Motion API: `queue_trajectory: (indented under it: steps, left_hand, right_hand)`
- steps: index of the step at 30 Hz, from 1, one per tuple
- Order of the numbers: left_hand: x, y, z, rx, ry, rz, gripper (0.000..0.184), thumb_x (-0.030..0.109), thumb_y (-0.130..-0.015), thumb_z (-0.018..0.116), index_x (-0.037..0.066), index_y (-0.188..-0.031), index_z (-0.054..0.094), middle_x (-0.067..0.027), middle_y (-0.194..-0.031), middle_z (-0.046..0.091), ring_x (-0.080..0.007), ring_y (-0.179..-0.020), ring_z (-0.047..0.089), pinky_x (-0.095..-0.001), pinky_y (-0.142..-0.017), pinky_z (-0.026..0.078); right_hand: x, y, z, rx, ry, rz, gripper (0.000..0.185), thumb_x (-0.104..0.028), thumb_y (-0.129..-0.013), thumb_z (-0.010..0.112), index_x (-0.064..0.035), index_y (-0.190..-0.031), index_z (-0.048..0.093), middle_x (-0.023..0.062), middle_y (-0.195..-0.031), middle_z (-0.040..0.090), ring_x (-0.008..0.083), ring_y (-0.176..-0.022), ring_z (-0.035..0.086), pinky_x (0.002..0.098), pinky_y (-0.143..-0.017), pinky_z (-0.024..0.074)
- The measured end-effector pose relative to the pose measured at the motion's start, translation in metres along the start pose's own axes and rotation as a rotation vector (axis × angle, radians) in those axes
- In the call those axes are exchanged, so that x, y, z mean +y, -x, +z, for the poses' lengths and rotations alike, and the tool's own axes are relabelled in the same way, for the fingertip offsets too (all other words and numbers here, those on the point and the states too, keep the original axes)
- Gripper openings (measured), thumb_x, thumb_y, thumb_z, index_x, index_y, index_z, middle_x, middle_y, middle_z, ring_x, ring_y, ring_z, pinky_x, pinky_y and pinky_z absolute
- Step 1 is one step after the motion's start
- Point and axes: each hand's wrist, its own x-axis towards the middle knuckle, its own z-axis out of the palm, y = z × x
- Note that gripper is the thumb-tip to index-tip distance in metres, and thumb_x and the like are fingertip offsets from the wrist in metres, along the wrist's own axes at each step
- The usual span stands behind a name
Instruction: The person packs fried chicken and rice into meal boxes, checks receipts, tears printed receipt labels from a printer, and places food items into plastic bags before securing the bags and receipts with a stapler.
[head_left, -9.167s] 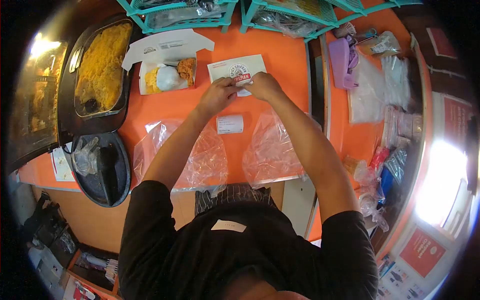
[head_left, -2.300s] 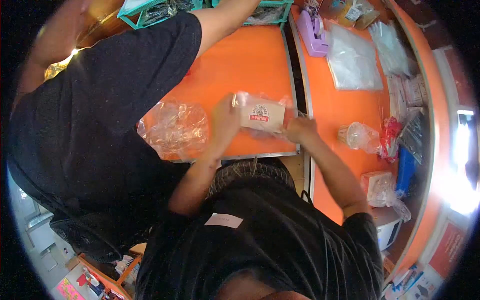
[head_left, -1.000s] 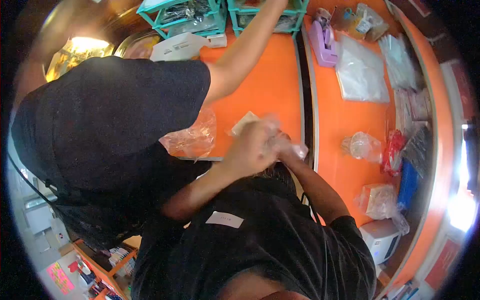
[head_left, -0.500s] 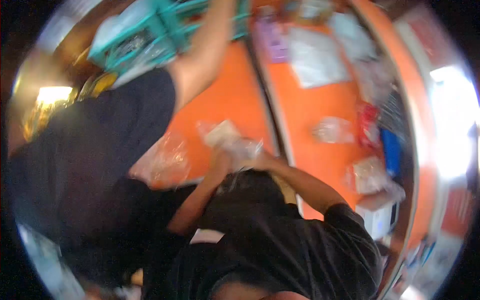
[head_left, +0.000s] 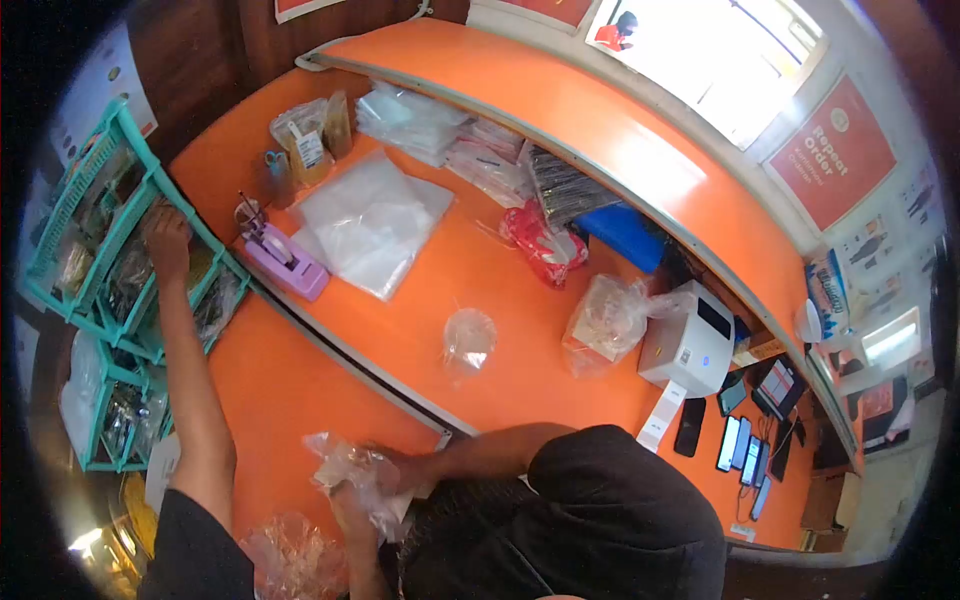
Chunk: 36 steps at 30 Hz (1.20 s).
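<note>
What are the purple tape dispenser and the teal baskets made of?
The purple tape dispenser looks like smooth hard plastic, going by its evenly coloured body. The teal baskets are probably satin moulded plastic: lattice and frame share one colour.

Bench point(head_left: 400, 345) surface: plain orange. Tiered plastic basket rack point(head_left: 135, 240): teal. Moulded tape dispenser point(head_left: 287, 262): light purple. Box-shaped printer point(head_left: 688, 340): white, dark panel. Crumpled plastic packet point(head_left: 545, 243): red with white markings.
</note>
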Motion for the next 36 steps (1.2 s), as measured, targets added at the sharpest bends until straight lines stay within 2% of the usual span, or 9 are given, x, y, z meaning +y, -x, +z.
queue_trajectory:
  steps: [5,11,17,20,24,28,33,35,36]
  left_hand:
    - [0.002,-0.019,0.0,0.041,-0.039,0.134,0.035,0.018,-0.092,0.056,-0.001,-0.121,0.059,-0.0194,-0.118,0.061,-0.0314,-0.11,0.057,-0.0436,-0.099,0.044]
    - [0.012,-0.021,-0.011,0.101,-0.096,0.311,0.039,0.015,-0.095,0.053,0.0,-0.131,0.053,-0.0166,-0.128,0.057,-0.0277,-0.123,0.051,-0.0391,-0.108,0.04]
    - [-0.001,0.026,-0.04,0.274,-0.775,0.531,0.043,0.005,-0.095,0.051,0.001,-0.138,0.049,-0.0158,-0.129,0.06,-0.0278,-0.128,0.051,-0.0386,-0.106,0.045]
    - [-0.074,0.099,-0.026,0.22,-0.402,0.284,0.038,0.011,-0.097,0.056,0.004,-0.134,0.053,-0.0154,-0.121,0.064,-0.0292,-0.117,0.06,-0.0386,-0.089,0.054]
    - [-0.111,0.225,-0.035,0.04,-1.127,0.149,0.045,0.02,-0.1,0.054,0.01,-0.143,0.042,-0.0148,-0.128,0.06,-0.0271,-0.101,0.065,-0.0361,-0.086,0.054]
    - [-0.011,0.385,-0.012,0.263,0.358,-0.573,0.042,0.016,-0.099,0.053,0.008,-0.139,0.043,-0.0132,-0.123,0.058,-0.0246,-0.098,0.064,-0.0346,-0.083,0.054]
    - [0.089,0.507,0.016,0.145,1.271,-1.141,0.038,0.011,-0.098,0.053,0.006,-0.134,0.045,-0.0113,-0.118,0.057,-0.0214,-0.094,0.062,-0.0328,-0.08,0.053]
    - [0.104,0.524,0.027,0.154,1.598,-1.254,0.036,0.009,-0.097,0.053,0.005,-0.132,0.046,-0.0105,-0.116,0.056,-0.0201,-0.092,0.061,-0.0321,-0.079,0.053]
    - [0.112,0.534,0.027,0.179,1.721,-1.279,0.035,0.008,-0.097,0.053,0.005,-0.131,0.046,-0.0102,-0.115,0.056,-0.0195,-0.092,0.061,-0.0317,-0.079,0.053]
  right_hand:
    - [-0.082,-0.014,-0.015,-0.036,0.22,0.054,0.034,-0.03,-0.09,0.061,-0.0039,-0.112,0.062,0.0211,-0.108,0.066,0.0354,-0.103,0.065,0.0452,-0.086,0.0515]
    - [-0.182,-0.069,-0.054,-0.052,0.354,0.732,0.033,-0.021,-0.086,0.061,-0.0024,-0.113,0.063,0.0237,-0.096,0.069,0.0366,-0.088,0.069,0.046,-0.08,0.0538]
    - [-0.145,-0.075,-0.043,0.079,0.273,0.562,0.03,-0.025,-0.086,0.059,-0.0068,-0.108,0.069,0.0259,-0.097,0.069,0.0414,-0.091,0.068,0.0494,-0.081,0.0539]
    - [-0.167,-0.093,-0.059,-0.024,0.441,0.546,0.031,-0.026,-0.084,0.06,-0.0029,-0.103,0.069,0.0259,-0.095,0.069,0.0416,-0.09,0.068,0.0491,-0.081,0.054]
    - [-0.201,-0.112,-0.072,-0.387,0.858,0.456,0.032,-0.022,-0.075,0.065,0.0005,-0.098,0.068,0.0226,-0.092,0.07,0.039,-0.088,0.069,0.0493,-0.082,0.0537]
    - [-0.192,-0.12,-0.079,-0.712,0.924,0.19,0.03,-0.023,-0.074,0.065,-0.0002,-0.093,0.068,0.0214,-0.091,0.069,0.0386,-0.093,0.068,0.0493,-0.087,0.0519]
    - [-0.174,-0.111,-0.065,-0.794,0.842,-0.343,0.036,-0.029,-0.081,0.065,-0.0034,-0.105,0.069,0.021,-0.113,0.066,0.0363,-0.108,0.063,0.0445,-0.098,0.0478]
    - [-0.186,-0.109,-0.064,-0.659,0.619,0.065,0.04,-0.033,-0.084,0.065,-0.0058,-0.113,0.068,0.019,-0.117,0.066,0.0345,-0.11,0.062,0.0423,-0.096,0.0499]
    - [-0.169,-0.099,-0.068,-0.595,0.589,-0.002,0.036,-0.031,-0.084,0.065,-0.0048,-0.109,0.068,0.0193,-0.112,0.066,0.0353,-0.107,0.063,0.0446,-0.093,0.051]
